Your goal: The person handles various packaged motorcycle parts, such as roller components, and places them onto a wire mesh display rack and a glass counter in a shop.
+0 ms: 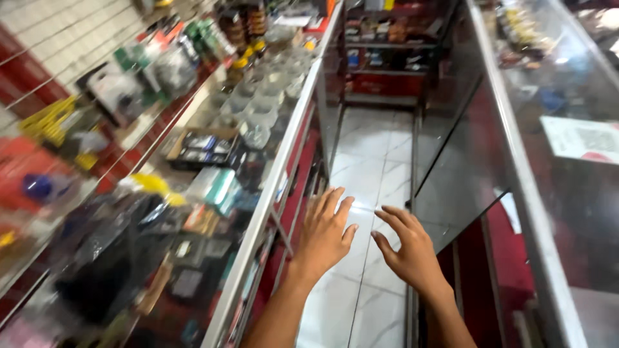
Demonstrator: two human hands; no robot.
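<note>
Left hand [325,233]: spread, fingers apart and extended forward, palm down, holding nothing. Positioned in the aisle, just beside the metal front edge of the left display case [271,187], not touching it as far as visible.

Right hand [409,248]: spread likewise, fingers slightly curled, empty. Held near the left hand, a narrow gap between the two. Located just beside the open sliding glass door [461,161] of the right display case [525,193]; contact with the glass cannot be determined.

Below both hands: white marble-pattern floor tiles [371,154], running down the aisle between the two cases.

Under the glass tabletop of the left case: clear round containers [261,106], a flat dark box of small items [203,147], assorted packaged goods, heavily blurred. Left wall: hanging packaged goods on a wire grid [71,38].

Far end of aisle: shelf unit [383,51] stocked with small goods.

On the right tabletop: a white printed sheet [580,138].
</note>
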